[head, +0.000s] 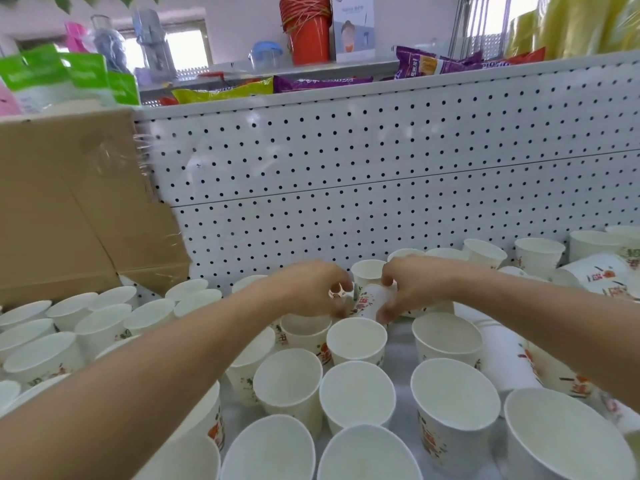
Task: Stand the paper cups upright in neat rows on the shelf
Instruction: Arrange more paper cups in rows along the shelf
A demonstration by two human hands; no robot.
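Many white paper cups with red and green print stand upright on the shelf (pixel 398 344), among them one (pixel 356 341) just below my hands. Between my hands a short stack of cups (pixel 370 299) lies on its side. My right hand (pixel 412 285) grips its right end with curled fingers and thumb. My left hand (pixel 311 289) pinches the left end of the same stack. A long sleeve of nested cups (pixel 502 351) lies on its side under my right forearm. More cups lie tipped at the far right (pixel 595 271).
A white pegboard back panel (pixel 381 168) rises behind the cups. A taped cardboard box (pixel 69 202) stands at the left on the shelf. Snack packets (pixel 311 83) and an orange bucket stack (pixel 308 29) sit on the ledge above.
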